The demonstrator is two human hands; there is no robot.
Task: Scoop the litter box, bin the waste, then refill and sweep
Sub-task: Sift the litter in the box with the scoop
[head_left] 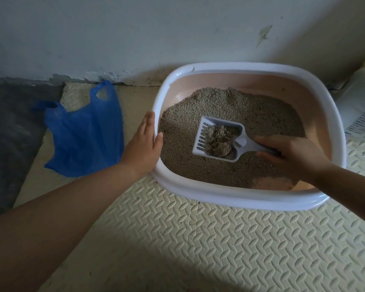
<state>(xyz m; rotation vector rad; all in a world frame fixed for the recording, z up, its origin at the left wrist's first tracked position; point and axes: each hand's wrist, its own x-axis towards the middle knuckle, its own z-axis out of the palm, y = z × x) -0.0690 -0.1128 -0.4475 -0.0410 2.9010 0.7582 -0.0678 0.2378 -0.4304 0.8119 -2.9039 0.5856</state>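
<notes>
Now I'm seeing right hand [291, 157] gripping the white slotted scoop [201, 142], grey-brown clumps [217, 140] sitting in it, left hand [143, 142] resting flat, fingers straight, against the white-rimmed litter box [219, 197]

Floor here is covered in cream foam mats [219, 249] with a raised leaf-ish tread pattern and a few dark specks scattered on them. Off to the left the mat stops at a dark grey patch of floor [13, 133] that looks rough, and the mat edge runs diagonally along it. The wall [114, 28] behind is pale blue-white and pretty scuffed. There's a greenish-yellow smear [264, 33] high on the right, and the paint along the bottom edge [76, 77] is chipped and grimy where it meets the floor. At the far right edge there's a white thing [360, 106] with a ribbed or slatted part low down, maybe a bag or a basket, honestly can't tell from here.
</notes>
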